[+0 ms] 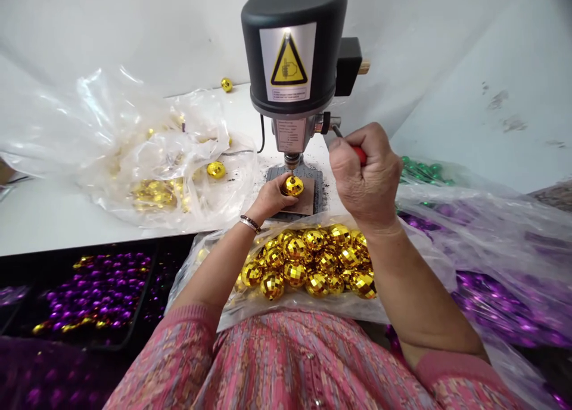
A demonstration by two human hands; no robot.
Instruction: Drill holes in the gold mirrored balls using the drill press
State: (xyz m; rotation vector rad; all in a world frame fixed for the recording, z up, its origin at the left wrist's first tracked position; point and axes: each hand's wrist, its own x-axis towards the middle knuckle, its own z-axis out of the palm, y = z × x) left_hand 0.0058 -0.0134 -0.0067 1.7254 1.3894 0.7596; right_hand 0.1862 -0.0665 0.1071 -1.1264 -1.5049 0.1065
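Note:
Under the chuck of a black drill press [292, 64], my left hand [273, 196] grips a gold faceted ball [295, 187] between thumb and fingers. The ball rests on a brown board [306, 202] over the press base, and the bit meets its top. My right hand [369, 174] is closed around the red-knobbed lever [360, 155] on the right side of the press. In front of the base, close to my body, an open plastic bag holds many gold balls [295, 273].
To the left, a clear plastic bag [107, 154] holds more gold balls. One loose ball [226, 84] sits at the back. Black trays with purple balls [102, 288] are at lower left. Bags of purple [496, 303] and green balls [424, 171] lie at right.

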